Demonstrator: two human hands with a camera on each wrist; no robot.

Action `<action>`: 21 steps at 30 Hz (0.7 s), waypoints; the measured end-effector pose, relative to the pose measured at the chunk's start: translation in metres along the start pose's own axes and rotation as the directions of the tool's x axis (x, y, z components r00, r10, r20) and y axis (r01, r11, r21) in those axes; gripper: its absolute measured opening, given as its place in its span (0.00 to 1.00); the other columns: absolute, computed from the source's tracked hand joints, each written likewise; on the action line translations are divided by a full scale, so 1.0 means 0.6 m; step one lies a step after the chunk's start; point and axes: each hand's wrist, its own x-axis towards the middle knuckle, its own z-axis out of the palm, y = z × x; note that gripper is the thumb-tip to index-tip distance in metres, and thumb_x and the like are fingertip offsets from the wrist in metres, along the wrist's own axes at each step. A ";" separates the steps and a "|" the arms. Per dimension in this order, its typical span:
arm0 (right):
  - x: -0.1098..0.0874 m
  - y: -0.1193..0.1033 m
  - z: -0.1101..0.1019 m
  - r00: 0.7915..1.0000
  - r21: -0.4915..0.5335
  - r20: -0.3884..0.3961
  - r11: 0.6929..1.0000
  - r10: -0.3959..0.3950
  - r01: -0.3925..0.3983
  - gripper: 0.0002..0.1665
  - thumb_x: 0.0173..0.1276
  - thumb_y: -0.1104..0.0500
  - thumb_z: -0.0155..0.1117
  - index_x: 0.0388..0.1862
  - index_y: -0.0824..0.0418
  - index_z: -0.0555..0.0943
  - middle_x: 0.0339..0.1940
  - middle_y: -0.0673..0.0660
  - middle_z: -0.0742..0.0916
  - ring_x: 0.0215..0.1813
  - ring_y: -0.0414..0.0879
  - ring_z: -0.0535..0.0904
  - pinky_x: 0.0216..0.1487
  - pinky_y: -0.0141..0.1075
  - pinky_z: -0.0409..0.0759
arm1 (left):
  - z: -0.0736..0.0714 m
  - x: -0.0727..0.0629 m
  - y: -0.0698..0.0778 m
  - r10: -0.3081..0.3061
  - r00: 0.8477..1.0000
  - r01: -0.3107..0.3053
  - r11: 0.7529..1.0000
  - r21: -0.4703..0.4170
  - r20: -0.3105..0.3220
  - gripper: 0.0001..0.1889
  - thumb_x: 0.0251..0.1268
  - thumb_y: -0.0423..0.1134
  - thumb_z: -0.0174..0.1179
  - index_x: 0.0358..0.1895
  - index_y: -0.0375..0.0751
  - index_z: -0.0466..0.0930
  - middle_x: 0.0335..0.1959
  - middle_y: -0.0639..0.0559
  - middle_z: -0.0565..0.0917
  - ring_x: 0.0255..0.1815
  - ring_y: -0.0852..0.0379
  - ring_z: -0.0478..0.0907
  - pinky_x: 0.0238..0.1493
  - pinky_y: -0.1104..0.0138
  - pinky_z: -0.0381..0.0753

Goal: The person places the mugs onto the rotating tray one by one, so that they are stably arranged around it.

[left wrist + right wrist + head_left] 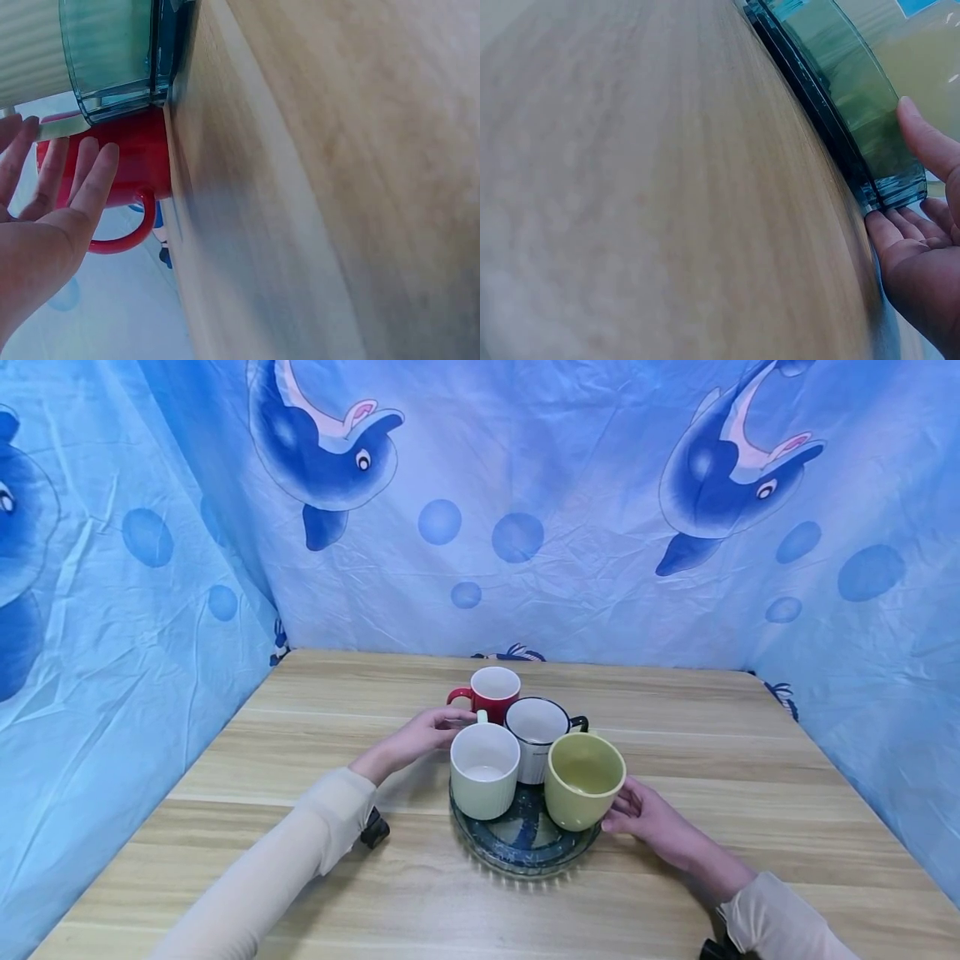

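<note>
A round glass tray [517,852] with a dark base and a clear wall holds a pale ribbed mug [483,793], a white mug with a black rim [537,727] and a yellow-green mug [585,802]. Behind it, on the table, stands a red mug [495,692]. My left hand [420,739] reaches to the tray's far left, fingers extended beside the pale mug's handle [64,127] and in front of the red mug. At the right side, my right hand [648,818] grips the tray, thumb [922,139] on the wall and fingers at its lower edge.
The wooden table [360,893] runs back to a blue curtain [480,485] printed with dolphins, which also hangs along both sides. Below the left sleeve shows a black wrist device [375,829]; another black device [718,948] is at the right wrist.
</note>
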 end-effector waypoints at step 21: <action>-0.002 0.001 -0.002 1.000 -0.020 -0.004 1.000 -0.002 0.002 0.54 0.62 0.64 0.66 0.75 0.77 0.42 0.73 0.79 0.58 0.72 0.74 0.57 0.63 0.24 0.73 | -0.046 0.000 -0.038 0.025 0.989 -0.036 0.997 -0.075 -0.148 0.24 0.66 0.35 0.61 0.65 0.36 0.72 0.67 0.40 0.74 0.66 0.42 0.73 0.67 0.55 0.74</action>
